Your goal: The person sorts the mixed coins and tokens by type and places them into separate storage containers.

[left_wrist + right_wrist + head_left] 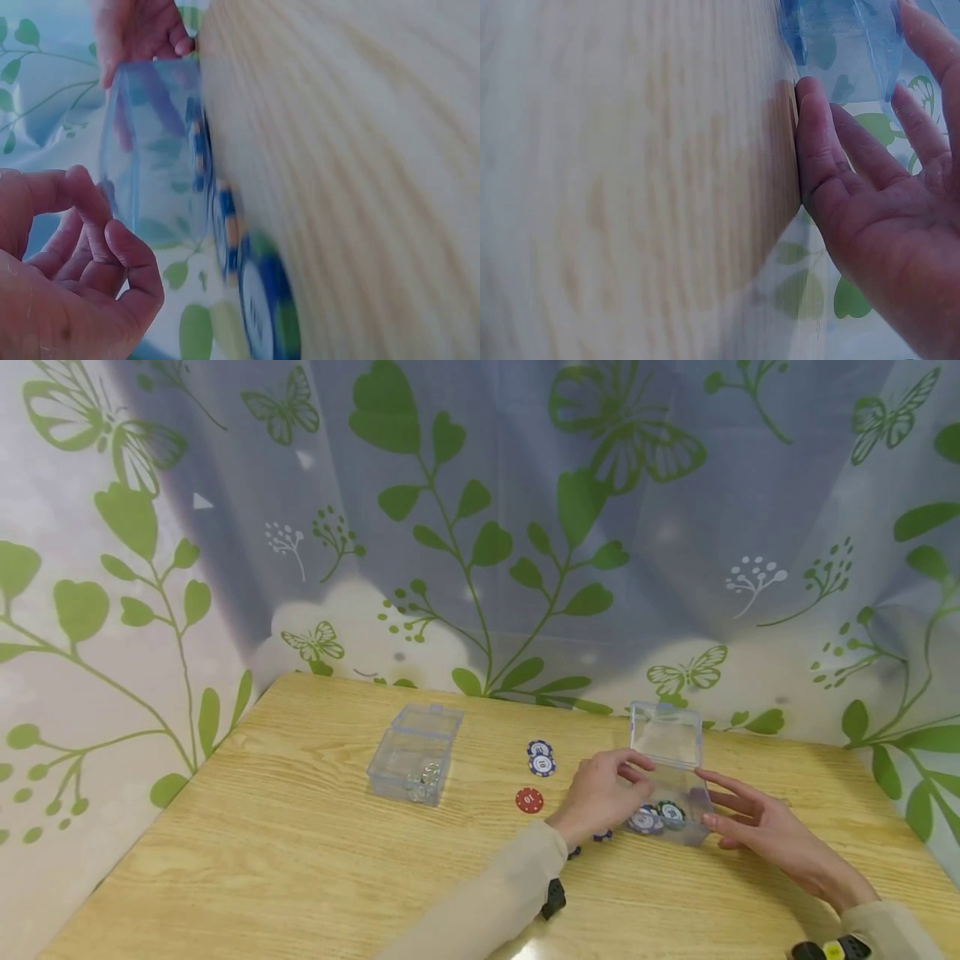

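A clear plastic box (pixel 693 831) stands on the table with its lid (pixel 666 735) raised at the back. Inside lie a blue-and-white poker chip (pixel 645 820) and a dark green-edged one (pixel 671 814). My left hand (pixel 606 795) is at the box's left side, fingers loosely bent; nothing shows between thumb and fingers in the left wrist view. On the right, my right hand (pixel 772 827) rests its thumb and index fingertips against the box's side, the other fingers fairly straight. Partly hidden under my left wrist, a blue chip (pixel 602 836) lies on the wood.
Left of the hands lie a red chip (pixel 529 800) and two overlapping blue chips (pixel 542 765). Farther left, a second clear box (pixel 390 774) stands with its lid up and small shiny pieces (pixel 427 777) inside. A patterned curtain (pixel 480 568) hangs behind the wooden table (pixel 262 852).
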Action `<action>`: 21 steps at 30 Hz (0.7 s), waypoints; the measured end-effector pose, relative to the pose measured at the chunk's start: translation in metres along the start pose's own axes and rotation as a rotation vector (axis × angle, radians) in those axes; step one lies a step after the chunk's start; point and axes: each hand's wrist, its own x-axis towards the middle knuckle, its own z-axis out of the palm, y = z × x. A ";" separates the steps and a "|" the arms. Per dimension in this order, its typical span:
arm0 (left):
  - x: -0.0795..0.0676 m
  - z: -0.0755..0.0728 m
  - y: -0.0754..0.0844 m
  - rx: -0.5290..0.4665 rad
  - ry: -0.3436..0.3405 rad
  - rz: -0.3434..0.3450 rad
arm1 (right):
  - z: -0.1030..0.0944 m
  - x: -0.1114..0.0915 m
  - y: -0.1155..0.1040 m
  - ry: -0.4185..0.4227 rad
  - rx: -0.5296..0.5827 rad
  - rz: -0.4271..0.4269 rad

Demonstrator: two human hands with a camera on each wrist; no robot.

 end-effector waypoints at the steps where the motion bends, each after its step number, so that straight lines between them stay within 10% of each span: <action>1: -0.001 -0.004 -0.001 -0.007 -0.008 0.004 | 0.000 0.000 0.000 0.002 -0.001 0.000; 13: -0.020 -0.068 -0.025 0.339 -0.247 0.067 | 0.000 -0.002 0.001 0.024 0.003 -0.019; 21: -0.044 -0.085 -0.031 0.438 -0.369 -0.029 | 0.002 -0.002 -0.001 0.028 0.009 -0.018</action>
